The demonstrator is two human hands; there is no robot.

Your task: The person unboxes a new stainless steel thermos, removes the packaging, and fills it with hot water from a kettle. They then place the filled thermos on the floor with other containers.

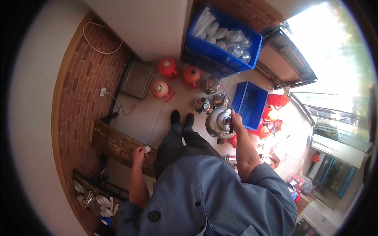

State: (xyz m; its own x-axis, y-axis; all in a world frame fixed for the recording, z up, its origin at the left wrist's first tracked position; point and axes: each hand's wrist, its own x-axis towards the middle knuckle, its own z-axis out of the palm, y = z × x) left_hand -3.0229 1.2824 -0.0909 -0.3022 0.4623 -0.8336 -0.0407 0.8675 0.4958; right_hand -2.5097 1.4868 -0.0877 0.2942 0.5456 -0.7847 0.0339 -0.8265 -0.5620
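My right hand grips the black handle of a large stainless-steel kettle, which is held above the tiled floor to my right. Between the fingers of my left hand is a small whitish piece, like a flask stopper, above a dark wooden bench. Ahead of my shoes stand three orange-red thermos flasks. Two show pale tops; the third flask has a dark top. Several shiny metal flasks or kettles stand just beyond the kettle I hold.
Near the wall, a blue crate holds white dishes and glassware. A second blue bin stands on the floor. Red thermos flasks line its right side. A flat dark tray lies by the brick wall. A white cord hangs from a socket.
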